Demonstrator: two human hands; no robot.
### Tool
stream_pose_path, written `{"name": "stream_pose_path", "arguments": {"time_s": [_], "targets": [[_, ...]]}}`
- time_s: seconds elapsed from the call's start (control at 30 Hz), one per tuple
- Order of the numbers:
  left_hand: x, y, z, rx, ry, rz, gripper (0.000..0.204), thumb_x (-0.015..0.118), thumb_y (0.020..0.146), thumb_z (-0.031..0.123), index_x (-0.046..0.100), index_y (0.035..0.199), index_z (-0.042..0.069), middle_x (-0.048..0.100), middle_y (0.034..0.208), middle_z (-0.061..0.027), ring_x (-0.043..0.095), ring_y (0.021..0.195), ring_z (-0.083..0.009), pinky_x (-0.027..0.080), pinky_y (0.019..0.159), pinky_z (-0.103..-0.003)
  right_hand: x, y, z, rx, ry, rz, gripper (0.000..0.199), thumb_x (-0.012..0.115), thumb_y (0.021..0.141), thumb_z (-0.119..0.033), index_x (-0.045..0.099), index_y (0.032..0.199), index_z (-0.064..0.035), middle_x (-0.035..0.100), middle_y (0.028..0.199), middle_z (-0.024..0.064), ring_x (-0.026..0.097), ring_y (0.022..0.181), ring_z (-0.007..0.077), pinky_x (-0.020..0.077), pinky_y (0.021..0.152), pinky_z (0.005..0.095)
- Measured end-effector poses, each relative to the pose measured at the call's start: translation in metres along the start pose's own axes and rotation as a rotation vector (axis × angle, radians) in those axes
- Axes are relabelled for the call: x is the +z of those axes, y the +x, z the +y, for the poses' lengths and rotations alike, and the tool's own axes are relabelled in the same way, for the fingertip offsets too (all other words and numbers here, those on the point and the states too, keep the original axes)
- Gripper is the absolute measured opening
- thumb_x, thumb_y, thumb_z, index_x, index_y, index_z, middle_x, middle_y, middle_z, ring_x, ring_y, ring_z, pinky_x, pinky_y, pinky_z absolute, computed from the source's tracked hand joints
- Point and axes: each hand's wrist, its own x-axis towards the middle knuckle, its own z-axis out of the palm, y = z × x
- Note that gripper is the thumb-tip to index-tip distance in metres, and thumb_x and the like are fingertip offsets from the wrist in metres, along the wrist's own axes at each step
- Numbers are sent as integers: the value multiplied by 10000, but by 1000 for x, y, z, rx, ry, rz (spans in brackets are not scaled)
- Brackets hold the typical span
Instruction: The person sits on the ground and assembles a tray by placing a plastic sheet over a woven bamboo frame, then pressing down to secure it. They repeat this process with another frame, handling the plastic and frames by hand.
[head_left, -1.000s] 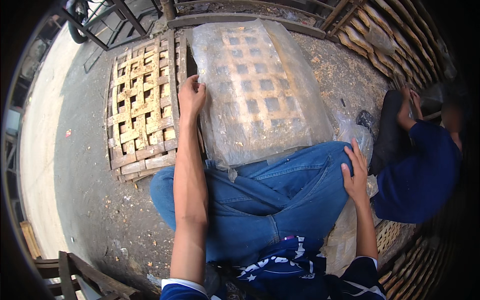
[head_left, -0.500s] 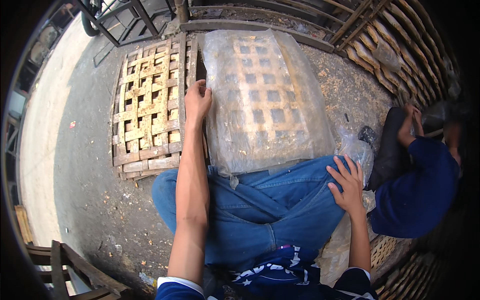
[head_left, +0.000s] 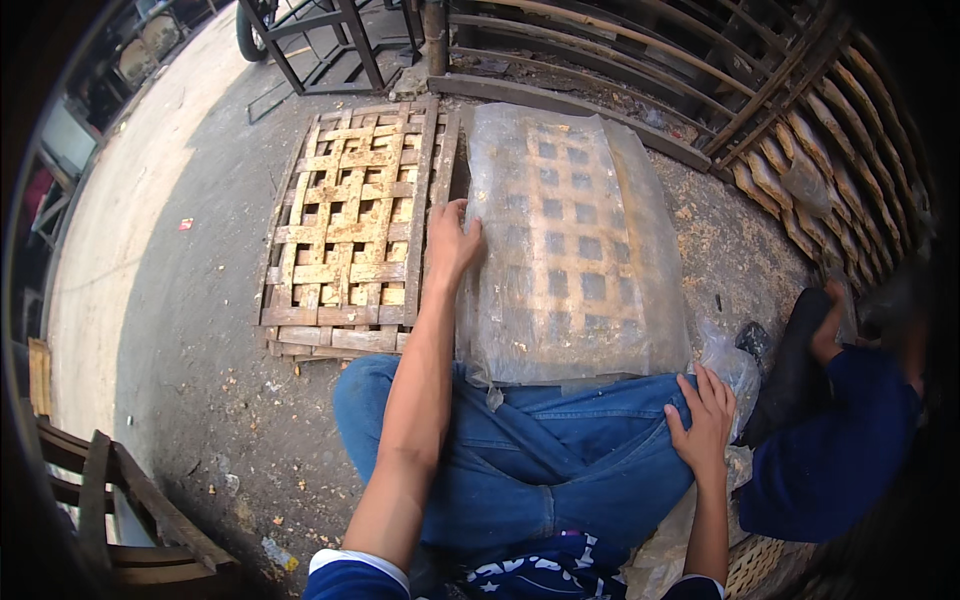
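Note:
A cloudy plastic sheet [head_left: 510,340] covers a woven slatted tray [head_left: 556,240] in front of my crossed legs. My left hand [head_left: 455,243] is at the sheet's left edge, fingers curled closed and thumb against the plastic. Whatever those fingers grip is hidden in the narrow gap there. Left of that gap lies a stack of woven bamboo trays [head_left: 345,240], pale yellow pieces showing through the lattice. My right hand [head_left: 704,420] rests on my right knee, fingers spread, holding nothing. Blue trousers [head_left: 490,480] cover my legs.
Close by on the right sits another person [head_left: 830,440] in dark blue. Behind are a slatted wooden rack [head_left: 600,60] and layered trays [head_left: 840,170]. A black metal frame [head_left: 340,50] stands far left, a wooden frame [head_left: 130,510] near left. Crumpled clear plastic [head_left: 725,360] lies beside my knee.
The whole view has shifted, so the trays and plastic sheet appear lower and farther right. My left hand stays at the sheet's edge, and my right hand remains on my knee.

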Motion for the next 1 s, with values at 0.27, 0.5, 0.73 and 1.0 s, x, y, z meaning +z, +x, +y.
{"name": "stream_pose_path", "arguments": {"time_s": [0.27,0.5,0.73,1.0], "targets": [[-1,-6,8,-121,139,-141,696,739,843,405,538,1361,-15,633,1214,-252,605,1155,-397,474,1002,-465,24,150,-53,-224,425,-33,410,718,826,-77,648,1227,-28,698,1139,144,655,1067,297,500,955,386],[-8,3,23,-207,202,-274,671,755,815,449,611,1288,-5,730,1049,-171,700,1010,-332,529,885,-418,140,330,-137,-230,513,-191,710,789,791,-204,498,1423,-64,649,1085,111,614,1055,255,403,1043,441],[-11,5,29,-293,231,-333,703,771,805,476,588,1336,53,717,1121,-157,651,1125,-329,456,975,-472,211,373,-136,-102,341,-17,1366,837,755,-398,-235,1574,-185,-100,1686,177,-66,1560,362,1,1145,720],[-14,14,30,-344,221,-384,718,778,816,464,564,1369,59,697,1196,-177,635,1175,-332,438,1004,-466,213,397,-77,-12,446,186,717,792,793,-257,504,1441,-150,701,1121,9,603,1145,198,307,1090,480]]}}
